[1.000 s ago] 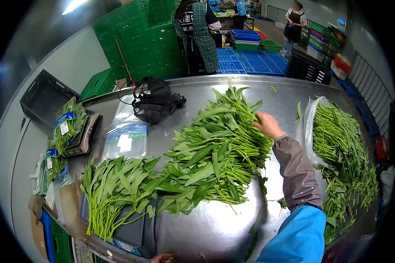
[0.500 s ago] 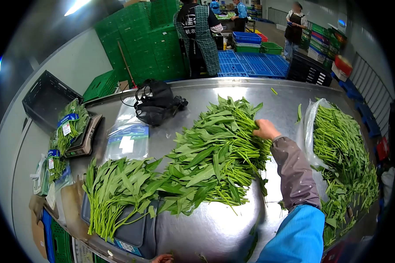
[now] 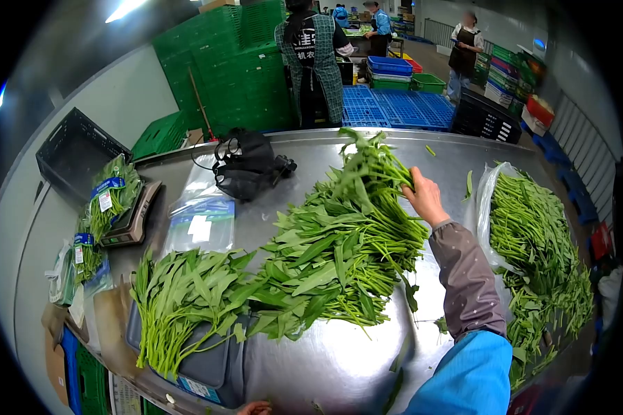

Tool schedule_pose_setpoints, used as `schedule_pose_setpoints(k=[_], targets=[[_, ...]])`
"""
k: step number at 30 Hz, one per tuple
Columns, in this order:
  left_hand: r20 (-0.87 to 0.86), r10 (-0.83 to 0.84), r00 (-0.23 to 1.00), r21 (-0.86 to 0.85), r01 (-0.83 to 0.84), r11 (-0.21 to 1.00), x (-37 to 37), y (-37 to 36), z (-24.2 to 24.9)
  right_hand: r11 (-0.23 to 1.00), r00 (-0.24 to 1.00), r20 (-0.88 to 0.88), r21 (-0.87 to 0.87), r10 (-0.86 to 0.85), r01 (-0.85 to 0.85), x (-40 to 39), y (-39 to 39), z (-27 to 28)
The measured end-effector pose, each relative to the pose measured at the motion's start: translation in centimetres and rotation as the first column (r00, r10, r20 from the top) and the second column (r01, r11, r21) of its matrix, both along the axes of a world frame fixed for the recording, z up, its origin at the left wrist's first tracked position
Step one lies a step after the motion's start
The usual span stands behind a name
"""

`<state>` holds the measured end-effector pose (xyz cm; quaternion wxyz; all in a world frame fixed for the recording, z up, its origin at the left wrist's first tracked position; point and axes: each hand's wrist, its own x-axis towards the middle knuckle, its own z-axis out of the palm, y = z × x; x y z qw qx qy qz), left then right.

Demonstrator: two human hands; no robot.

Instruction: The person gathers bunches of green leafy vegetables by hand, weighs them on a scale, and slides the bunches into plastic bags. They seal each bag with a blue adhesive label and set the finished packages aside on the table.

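My right hand [image 3: 426, 197] is closed round the stems of a small bunch of water spinach [image 3: 370, 166], lifted at the far end of a big pile of water spinach [image 3: 332, 256]. The leaves of the held bunch point left and away from me. Only a bit of my left hand [image 3: 256, 408] shows at the bottom edge, low by the table's near side, and its fingers are mostly cut off. To the left, another bunch of water spinach [image 3: 187, 304] lies across a dark grey scale or box [image 3: 218, 366].
More loose greens [image 3: 533, 242] lie at right, partly in a clear plastic bag [image 3: 488, 214]. Flat plastic bags [image 3: 201, 221] and a black strapped item [image 3: 249, 166] lie at back left. Labelled bunches [image 3: 107, 200] rest by a scale [image 3: 135, 221]. Co-workers [image 3: 311, 62] stand beyond the metal table.
My right hand has risen slightly from the pile's far right side, lifting a few stems with their leaves. The left hand stays at the bottom edge.
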<state>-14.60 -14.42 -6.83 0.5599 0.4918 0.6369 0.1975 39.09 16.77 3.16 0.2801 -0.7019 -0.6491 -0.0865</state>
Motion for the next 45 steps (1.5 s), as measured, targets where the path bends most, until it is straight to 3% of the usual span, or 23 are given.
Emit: schedule_pose_setpoints(k=[2,5,6,7,9,10,11,13,15,17,19,21,23,25,27,28,30,35,37,39,41,43,45], targets=[[0.02,0.006,1.0,-0.022,-0.006,1.0,0.0,-0.3,0.1,0.999,0.998,-0.048,0.032,-0.037,0.038,0.1,-0.9,0.0],[-0.027,-0.076,0.997,0.098,0.079,0.992,0.4,0.1,0.4,0.984,0.993,-0.118,0.175,-0.007,0.028,-0.5,-0.9,1.8],[-0.016,-0.056,0.998,0.064,0.057,0.996,0.4,0.0,0.5,0.957,0.986,-0.168,0.288,0.022,0.028,-0.9,-0.9,2.3],[-0.007,-0.04,0.999,0.028,0.041,0.999,0.4,-0.1,0.6,0.958,0.985,-0.171,0.285,0.017,0.033,-0.5,-0.9,2.1],[0.009,-0.044,0.999,0.057,0.044,0.997,0.3,0.0,0.8,0.99,0.993,-0.025,0.083,0.116,-0.114,-0.1,-1.0,2.4],[0.036,-0.03,0.999,0.088,0.026,0.996,0.4,0.1,0.6,0.981,0.965,-0.237,0.181,0.108,-0.066,-0.2,-1.2,2.9],[0.045,-0.018,0.999,0.09,0.014,0.996,0.7,0.0,0.9,0.98,0.966,-0.229,0.182,0.12,-0.079,-1.1,-1.4,4.2],[-0.002,-0.044,0.999,0.047,0.044,0.998,0.8,0.1,1.8,0.987,0.783,-0.613,0.162,0.101,0.0,-1.8,-2.6,5.7],[0.021,-0.058,0.998,0.08,0.056,0.995,0.4,-0.3,1.4,0.986,0.793,-0.591,0.147,0.15,-0.077,-2.5,-3.0,6.2],[0.061,-0.045,0.997,0.116,0.038,0.993,0.2,-0.6,0.0,0.946,0.422,-0.85,0.315,0.315,-0.072,-4.7,-4.2,7.5],[0.088,-0.113,0.99,0.185,0.096,0.978,-0.9,-1.0,-2.0,0.936,0.372,-0.859,0.328,0.353,-0.13,-6.3,-5.3,8.3],[-0.002,-0.089,0.996,0.024,0.089,0.996,-0.8,-0.8,-1.4,0.959,0.234,-0.932,0.252,0.277,-0.129,-8.9,-6.8,8.8],[0.03,-0.141,0.99,0.132,0.136,0.982,-0.2,-0.5,0.8,0.967,0.215,-0.959,0.138,0.185,-0.214,-12.3,-8.8,9.6],[0.107,-0.173,0.979,0.199,0.15,0.968,-0.9,-0.8,-0.2,0.969,0.097,-0.984,0.126,0.149,-0.214,-15.8,-10.3,10.0],[0.174,-0.156,0.972,0.151,0.13,0.98,-1.2,-0.7,0.5,0.943,0.022,-0.976,0.204,0.217,-0.262,-19.0,-11.4,10.6],[0.178,-0.11,0.978,0.143,0.085,0.986,-1.6,-0.7,1.0,0.934,0.015,-0.967,0.241,0.254,-0.263,-20.8,-11.7,11.0],[0.221,-0.194,0.956,0.134,0.168,0.977,-2.9,-0.3,1.6,0.896,0.002,-0.936,0.335,0.351,-0.29,-24.2,-12.1,12.2],[0.258,-0.257,0.931,0.129,0.231,0.964,-9.4,1.0,1.9,0.898,0.0,-0.927,0.363,0.375,-0.249,-36.9,-13.2,14.6],[0.29,-0.265,0.92,0.155,0.228,0.961,-12.7,1.9,1.2,0.951,0.0,-0.972,0.23,0.235,-0.207,-42.5,-13.5,12.9],[0.305,-0.294,0.906,0.144,0.261,0.954,-16.2,3.0,1.9,0.952,-0.005,-0.995,0.095,0.097,-0.291,-48.0,-14.5,8.9],[0.325,-0.276,0.905,0.213,0.215,0.953,-19.2,4.0,2.6,0.934,-0.201,-0.979,0.033,-0.043,-0.357,-52.6,-15.3,4.9],[0.329,-0.316,0.89,0.216,0.255,0.943,-22.2,4.3,2.7,0.943,-0.032,-0.999,-0.023,-0.035,-0.332,-54.5,-16.5,3.4],[0.381,-0.278,0.882,0.205,0.212,0.955,-24.4,4.6,2.7,0.964,0.023,-0.999,-0.034,-0.029,-0.265,-55.2,-17.7,3.7]])
